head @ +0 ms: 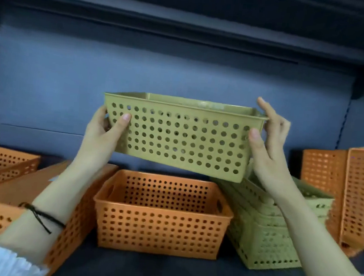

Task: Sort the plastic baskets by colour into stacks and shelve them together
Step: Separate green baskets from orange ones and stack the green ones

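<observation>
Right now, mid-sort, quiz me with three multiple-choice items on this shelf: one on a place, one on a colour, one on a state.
1. Where is the green perforated plastic basket that both hands hold?
A. In the air above the shelf
B. Nested in the orange basket
C. On the floor

2. What colour is the stack of nested plastic baskets under the right hand?
A. Orange
B. Green
C. Blue

3. How does the orange latticed plastic basket at far right stand?
A. Flat on its base
B. Upside down
C. Tipped up on end

Answers: 1 A, it hangs clear above the open orange perforated basket, with the left hand and right hand gripping its ends. 2 B, every rim in that stack is green. 3 C, its long side runs vertically.
</observation>
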